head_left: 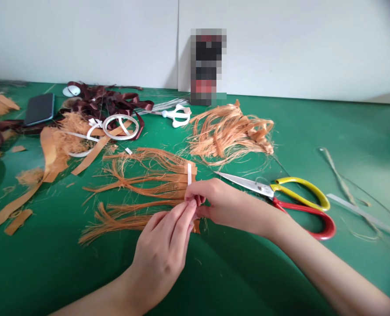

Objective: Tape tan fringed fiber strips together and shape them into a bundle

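Note:
A bundle of orange frayed-fibre strips [142, 184] lies on the green mat [50, 272], its flat ends gathered at the right. A narrow white strip of tape [189, 174] stands across those flat ends. My right hand [214, 204] pinches the gathered end from the right, just below the tape. My left hand [162, 250] comes up from below, with its fingertips pressed against the same end and against my right fingers. Part of the gathered end is hidden behind my fingers.
Large scissors [280, 195] with yellow and red handles lie just right of my right hand. Behind them lies another orange fibre bundle [231, 131]. At the back left are a white tape roll [120, 127], dark red ribbon [109, 105] and a phone [39, 109]. A metal strip [366, 215] lies far right.

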Demonstrator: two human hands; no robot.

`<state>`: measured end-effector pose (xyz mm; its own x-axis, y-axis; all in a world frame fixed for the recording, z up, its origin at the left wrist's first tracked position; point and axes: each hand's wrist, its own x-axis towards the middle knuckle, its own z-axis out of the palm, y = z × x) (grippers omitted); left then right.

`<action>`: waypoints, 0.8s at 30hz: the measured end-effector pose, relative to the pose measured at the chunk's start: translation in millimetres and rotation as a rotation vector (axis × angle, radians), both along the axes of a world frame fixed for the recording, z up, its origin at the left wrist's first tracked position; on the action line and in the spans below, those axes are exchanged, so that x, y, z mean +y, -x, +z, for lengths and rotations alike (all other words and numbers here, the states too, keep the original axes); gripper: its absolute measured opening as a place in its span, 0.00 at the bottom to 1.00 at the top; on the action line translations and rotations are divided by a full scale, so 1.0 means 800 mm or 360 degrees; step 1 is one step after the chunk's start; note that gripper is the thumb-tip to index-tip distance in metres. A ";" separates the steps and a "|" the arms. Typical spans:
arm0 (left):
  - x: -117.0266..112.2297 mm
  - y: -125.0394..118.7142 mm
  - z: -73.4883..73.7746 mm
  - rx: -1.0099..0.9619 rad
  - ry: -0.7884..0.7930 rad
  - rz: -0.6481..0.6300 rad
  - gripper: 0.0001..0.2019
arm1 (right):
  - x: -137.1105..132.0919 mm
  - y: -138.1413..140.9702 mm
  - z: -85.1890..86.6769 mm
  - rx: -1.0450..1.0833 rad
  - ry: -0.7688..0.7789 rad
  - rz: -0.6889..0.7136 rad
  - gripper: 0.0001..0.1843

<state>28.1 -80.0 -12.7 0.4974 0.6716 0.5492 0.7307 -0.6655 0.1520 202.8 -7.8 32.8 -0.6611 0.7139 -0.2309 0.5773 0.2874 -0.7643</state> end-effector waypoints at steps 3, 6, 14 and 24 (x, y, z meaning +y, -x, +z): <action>0.001 0.000 -0.001 -0.0002 0.0012 -0.0006 0.20 | -0.001 0.001 -0.004 0.0001 -0.0084 0.0010 0.09; 0.002 -0.001 -0.001 0.0009 0.0022 -0.0009 0.21 | -0.001 0.002 -0.008 -0.0051 -0.0167 0.0019 0.10; -0.004 0.004 -0.006 -0.0009 0.0081 -0.0047 0.19 | 0.001 0.009 -0.008 -0.0150 -0.0112 -0.0015 0.09; -0.021 0.007 0.008 0.0095 0.0044 -0.0105 0.12 | -0.001 0.009 -0.009 -0.0127 -0.0042 -0.0088 0.10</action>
<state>22.3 -96.4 -6.2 0.5720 0.6508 0.4992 0.6939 -0.7085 0.1285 195.9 -8.5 25.9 -0.6007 0.7553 -0.2620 0.6515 0.2726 -0.7080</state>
